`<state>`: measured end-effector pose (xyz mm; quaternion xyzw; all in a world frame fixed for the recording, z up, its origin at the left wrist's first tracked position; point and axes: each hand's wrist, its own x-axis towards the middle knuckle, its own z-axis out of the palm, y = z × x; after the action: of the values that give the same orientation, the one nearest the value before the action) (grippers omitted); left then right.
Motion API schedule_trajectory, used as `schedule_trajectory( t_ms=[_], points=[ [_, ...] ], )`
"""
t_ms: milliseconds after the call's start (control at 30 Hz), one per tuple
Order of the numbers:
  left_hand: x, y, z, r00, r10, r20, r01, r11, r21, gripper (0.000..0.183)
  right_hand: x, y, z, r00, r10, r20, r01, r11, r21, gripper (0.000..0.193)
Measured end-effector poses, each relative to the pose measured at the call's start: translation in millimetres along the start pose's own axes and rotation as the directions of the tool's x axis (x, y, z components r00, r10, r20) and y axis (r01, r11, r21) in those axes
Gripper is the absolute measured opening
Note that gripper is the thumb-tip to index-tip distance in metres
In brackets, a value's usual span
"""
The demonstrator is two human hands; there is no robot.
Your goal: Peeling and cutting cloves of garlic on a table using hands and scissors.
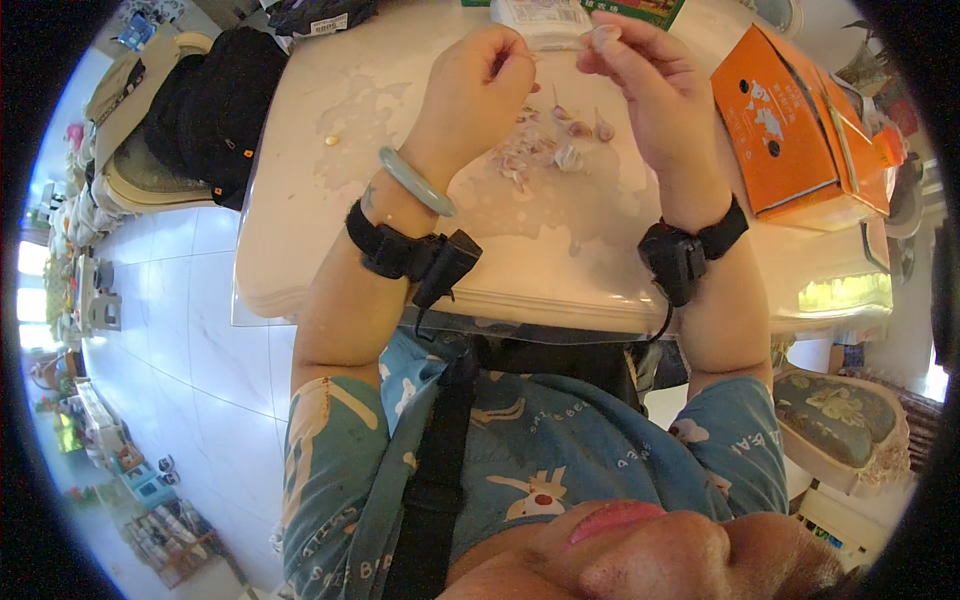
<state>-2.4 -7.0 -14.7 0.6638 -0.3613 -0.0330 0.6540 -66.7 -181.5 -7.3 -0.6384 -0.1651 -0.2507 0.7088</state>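
My left hand (485, 85), with a pale green bangle on its wrist, is raised over the table with its fingers curled closed. Opposite it, my right hand (645, 85) pinches thumb and fingertips together. Whatever is between the fingers of either hand is too small or hidden to make out. Below and between the hands lie several unpeeled garlic cloves (578, 129) with purplish skins. A heap of garlic skins (520, 152) is beside them, and a whitish garlic piece (568, 158) sits at its right edge. A single peeled garlic clove (332, 140) rests farther left.
The pale table (330, 260) has wet-looking patches under its clear cover. An orange box (785, 130) stands at the right. A white plastic package (540, 20) and a dark bag (318, 15) lie at the far edge. A chair with black cloth (215, 110) is at the left.
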Motion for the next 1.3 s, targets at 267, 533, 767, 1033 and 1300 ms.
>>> schedule_trajectory(
  t_ms=[267,533,767,1033,1300],
  points=[
    [0.7,10.8,3.5,0.945,0.318,-0.082,-0.285,0.917,0.279,0.013,-0.5,0.4,-4.6,0.985,0.161,0.063,-0.158,0.986,-0.061,0.026],
    [1.3,13.3,-0.5,0.824,0.565,0.033,-0.518,0.731,0.445,0.015,-4.4,5.8,1.9,0.978,0.141,0.151,-0.095,0.956,-0.277,0.028],
    [1.8,14.5,-2.6,0.728,0.682,0.071,-0.595,0.576,0.56,0.01,-4.3,4.9,5.0,0.979,0.151,0.139,-0.113,0.962,-0.249,0.026],
    [7.2,10.1,0.5,0.734,0.664,0.141,-0.635,0.598,0.488,0.009,-0.7,6.1,-2.5,0.976,0.183,0.121,-0.21,0.936,0.282,0.024],
    [0.9,11.1,-1.5,0.825,0.557,0.101,-0.521,0.677,0.519,0.007,1.4,0.0,-7.8,0.978,0.182,0.102,-0.204,0.939,0.275,0.022]
  ],
)
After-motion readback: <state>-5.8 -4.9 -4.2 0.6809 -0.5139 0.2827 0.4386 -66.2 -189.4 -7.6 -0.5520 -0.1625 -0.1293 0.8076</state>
